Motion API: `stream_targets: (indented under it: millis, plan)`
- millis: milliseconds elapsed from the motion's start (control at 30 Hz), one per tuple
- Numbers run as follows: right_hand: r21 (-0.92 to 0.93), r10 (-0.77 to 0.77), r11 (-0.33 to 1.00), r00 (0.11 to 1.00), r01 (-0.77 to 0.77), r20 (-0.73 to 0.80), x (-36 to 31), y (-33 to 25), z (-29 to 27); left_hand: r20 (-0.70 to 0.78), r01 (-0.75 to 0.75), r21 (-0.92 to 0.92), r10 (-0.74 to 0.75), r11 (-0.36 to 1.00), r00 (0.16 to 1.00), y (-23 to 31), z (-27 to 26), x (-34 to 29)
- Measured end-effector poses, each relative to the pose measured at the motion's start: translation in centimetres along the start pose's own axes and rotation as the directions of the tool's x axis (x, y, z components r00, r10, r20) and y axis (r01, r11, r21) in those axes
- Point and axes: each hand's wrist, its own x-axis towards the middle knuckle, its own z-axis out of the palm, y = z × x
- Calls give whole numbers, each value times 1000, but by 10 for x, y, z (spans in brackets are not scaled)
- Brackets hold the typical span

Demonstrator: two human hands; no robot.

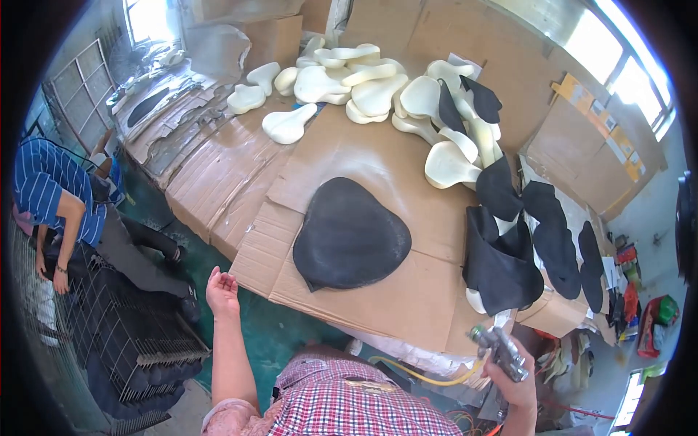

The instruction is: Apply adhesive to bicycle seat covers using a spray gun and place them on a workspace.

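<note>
My right hand [518, 389] is wrapped round a metal spray gun [502, 352] beyond the near right corner of the cardboard. A yellow hose [429, 378] runs close to the gun. My left hand [222, 292] is raised off the near left edge, palm up, fingers loosely bent and nothing in them. Between both hands, farther in, a black saddle-shaped piece [352, 234] lies flat on the cardboard-covered table [254, 254]; neither hand touches it. Folded black cover pieces [502, 254] lie at the right, partly over pale foam.
Cream foam saddle pads [374, 94] are heaped along the back, with one single pad [287, 123] nearer. More black cut pieces [556, 240] lie at the right edge. A co-worker in a striped shirt [43, 182] bends over a wire rack [138, 349] at the left.
</note>
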Motion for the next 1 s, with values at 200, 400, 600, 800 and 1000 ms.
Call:
stream_targets:
  millis: [200,400,600,800,1000]
  plan:
    - [211,123,963,969,-169,216,15,-8,28,133,-41,343,-5,939,991,-57,45,-22]
    - [123,-174,978,985,172,13,52,0,24,405,-357,756,37,548,914,-138,50,-10]
    - [164,-142,978,986,126,86,50,-2,2,547,-530,835,117,-146,829,-161,72,-8]
    - [-28,-105,993,971,113,214,49,-7,-20,523,-410,808,195,-422,830,-163,89,-26]
    - [-50,-51,997,991,58,120,38,9,-33,548,-449,817,245,-362,800,-165,96,-25]
